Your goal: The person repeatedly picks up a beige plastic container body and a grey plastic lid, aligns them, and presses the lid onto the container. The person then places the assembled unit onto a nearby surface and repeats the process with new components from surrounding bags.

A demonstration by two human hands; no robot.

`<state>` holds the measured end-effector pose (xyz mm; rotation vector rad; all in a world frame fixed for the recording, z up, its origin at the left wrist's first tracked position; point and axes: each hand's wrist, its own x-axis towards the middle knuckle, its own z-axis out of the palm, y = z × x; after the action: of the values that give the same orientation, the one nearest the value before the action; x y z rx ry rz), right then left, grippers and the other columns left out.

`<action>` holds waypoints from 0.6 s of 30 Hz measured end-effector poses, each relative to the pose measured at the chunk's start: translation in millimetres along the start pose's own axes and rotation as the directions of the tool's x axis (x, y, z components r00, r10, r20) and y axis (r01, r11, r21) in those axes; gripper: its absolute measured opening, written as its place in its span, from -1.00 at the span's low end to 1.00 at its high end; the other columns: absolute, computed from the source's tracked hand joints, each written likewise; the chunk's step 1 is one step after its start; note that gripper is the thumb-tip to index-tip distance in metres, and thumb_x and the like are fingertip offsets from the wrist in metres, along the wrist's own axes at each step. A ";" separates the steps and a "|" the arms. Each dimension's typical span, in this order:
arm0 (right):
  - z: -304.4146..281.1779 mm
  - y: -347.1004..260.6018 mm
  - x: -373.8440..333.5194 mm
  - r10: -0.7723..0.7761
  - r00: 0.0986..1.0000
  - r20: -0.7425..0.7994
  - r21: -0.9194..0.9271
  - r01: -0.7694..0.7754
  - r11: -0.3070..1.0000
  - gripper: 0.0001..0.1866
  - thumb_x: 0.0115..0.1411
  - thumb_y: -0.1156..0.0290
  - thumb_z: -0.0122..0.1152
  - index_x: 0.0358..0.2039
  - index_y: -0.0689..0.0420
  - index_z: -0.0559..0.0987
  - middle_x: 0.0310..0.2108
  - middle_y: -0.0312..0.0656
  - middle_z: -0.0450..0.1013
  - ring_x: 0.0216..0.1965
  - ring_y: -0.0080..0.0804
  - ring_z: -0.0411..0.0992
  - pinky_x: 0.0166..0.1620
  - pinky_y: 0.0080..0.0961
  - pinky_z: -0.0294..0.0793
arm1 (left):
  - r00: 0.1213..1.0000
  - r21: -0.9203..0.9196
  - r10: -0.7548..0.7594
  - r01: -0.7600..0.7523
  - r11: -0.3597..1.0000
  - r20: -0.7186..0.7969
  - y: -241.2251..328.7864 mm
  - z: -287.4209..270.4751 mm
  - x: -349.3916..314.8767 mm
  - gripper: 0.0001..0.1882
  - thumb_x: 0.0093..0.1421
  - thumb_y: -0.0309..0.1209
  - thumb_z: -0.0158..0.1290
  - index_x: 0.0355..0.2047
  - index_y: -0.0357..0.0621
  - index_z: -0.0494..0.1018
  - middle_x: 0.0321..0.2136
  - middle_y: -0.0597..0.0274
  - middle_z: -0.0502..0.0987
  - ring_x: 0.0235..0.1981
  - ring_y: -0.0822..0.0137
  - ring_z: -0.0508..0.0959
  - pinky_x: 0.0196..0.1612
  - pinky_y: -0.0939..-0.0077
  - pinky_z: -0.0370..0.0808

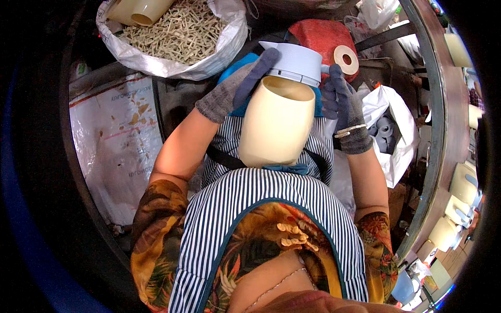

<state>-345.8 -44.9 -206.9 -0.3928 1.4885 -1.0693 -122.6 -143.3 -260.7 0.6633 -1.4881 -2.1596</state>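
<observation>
A light blue plastic spout collar point(296, 58) with a pointed lip sits tilted over the open mouth of a cream jug body point(276, 124). That body leans upright on my lap, its hollow mouth partly uncovered below the collar. My left hand point(241, 83), in a grey and navy glove, is closed on the spout side of the collar, thumb along it. On the opposite side, my gloved right hand point(345, 101) has its fingers bent against the collar's small side tab; the far fingers are partly hidden.
Beyond my left hand stands a white sack point(229, 57) of short pale strips with cream pieces on top. A red container point(321, 39) bears a cream ring point(346, 60). At right, a white bag point(404, 141) holds grey-blue parts beside a metal-framed bench point(443, 115).
</observation>
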 end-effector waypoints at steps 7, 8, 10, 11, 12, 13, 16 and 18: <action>-6.0 13.7 3.4 -0.147 0.988 -0.056 -0.030 0.146 0.989 -0.65 0.28 -0.07 0.16 -0.33 -0.04 0.52 -0.65 -0.52 0.23 -0.71 -0.71 0.14 -0.68 -0.69 0.09 | 0.984 0.020 -0.166 0.165 0.986 0.063 13.2 5.7 2.7 -0.32 0.38 0.07 -0.15 0.23 -0.28 0.26 0.07 0.00 0.48 0.06 0.32 0.51 0.14 0.43 0.44; -6.4 18.0 5.2 -0.197 0.978 -0.067 -0.047 0.194 0.980 -0.65 0.28 -0.05 0.17 -0.30 -0.01 0.53 -0.64 -0.51 0.24 -0.70 -0.71 0.16 -0.68 -0.68 0.11 | 0.984 0.026 -0.171 0.169 0.985 0.050 17.8 9.4 1.9 -0.32 0.36 0.07 -0.11 0.22 -0.28 0.27 0.05 0.00 0.50 0.04 0.33 0.52 0.12 0.43 0.45; -9.5 30.8 15.8 -0.325 0.939 -0.112 -0.068 0.319 0.945 -0.67 0.28 0.03 0.19 -0.22 0.04 0.54 -0.61 -0.49 0.29 -0.67 -0.72 0.20 -0.66 -0.68 0.15 | 0.984 0.039 -0.177 0.176 0.984 0.024 25.2 16.6 -0.4 -0.30 0.31 0.07 -0.02 0.20 -0.29 0.29 0.01 0.02 0.52 0.01 0.34 0.54 0.09 0.43 0.46; -10.9 37.0 20.1 -0.387 0.913 -0.133 -0.081 0.379 0.922 -0.68 0.28 0.07 0.20 -0.19 0.07 0.54 -0.59 -0.48 0.32 -0.65 -0.72 0.22 -0.65 -0.68 0.17 | 0.987 0.085 -0.157 0.154 0.984 0.033 22.8 14.7 0.1 -0.29 0.29 0.08 0.01 0.20 -0.29 0.29 0.00 0.02 0.52 0.00 0.34 0.54 0.09 0.43 0.47; -12.2 41.8 20.5 -0.372 0.919 -0.128 -0.076 0.365 0.928 -0.70 0.28 0.13 0.20 -0.17 0.09 0.54 -0.56 -0.46 0.34 -0.64 -0.72 0.23 -0.63 -0.69 0.19 | 0.990 0.130 -0.138 0.131 0.983 0.042 16.2 9.2 0.3 -0.27 0.26 0.09 0.05 0.19 -0.29 0.29 0.00 0.03 0.52 -0.01 0.34 0.54 0.08 0.43 0.47; -14.5 46.3 19.6 -0.359 0.924 -0.133 -0.073 0.352 0.933 -0.72 0.28 0.18 0.20 -0.15 0.11 0.53 -0.54 -0.44 0.36 -0.63 -0.72 0.25 -0.62 -0.71 0.21 | 0.991 0.174 -0.119 0.106 0.979 0.062 6.0 2.0 3.9 -0.25 0.23 0.09 0.08 0.18 -0.30 0.30 -0.01 0.04 0.52 -0.02 0.34 0.54 0.07 0.42 0.47; -20.6 72.4 36.2 -0.492 0.861 -0.125 -0.131 0.478 0.869 -0.73 0.23 0.35 0.17 -0.10 0.18 0.51 -0.46 -0.38 0.40 -0.57 -0.69 0.29 -0.55 -0.71 0.28 | 0.991 0.247 0.017 -0.049 0.968 0.129 -48.6 -28.6 12.2 -0.19 0.19 0.11 0.12 0.20 -0.30 0.26 0.01 0.05 0.50 0.00 0.32 0.53 0.08 0.42 0.46; -19.1 69.7 31.0 -0.432 0.893 -0.125 -0.198 0.404 0.893 -0.71 0.21 0.37 0.17 -0.08 0.19 0.50 -0.45 -0.38 0.40 -0.53 -0.68 0.31 -0.51 -0.68 0.32 | 0.997 0.199 -0.049 0.036 0.979 0.060 -48.1 -23.4 10.7 -0.17 0.18 0.12 0.14 0.22 -0.29 0.24 0.03 0.05 0.48 0.01 0.30 0.51 0.08 0.43 0.46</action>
<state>-347.9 -24.8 -282.9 -0.7893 1.6930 -1.3449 -120.8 -151.0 -314.7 0.7030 -1.7542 -2.0998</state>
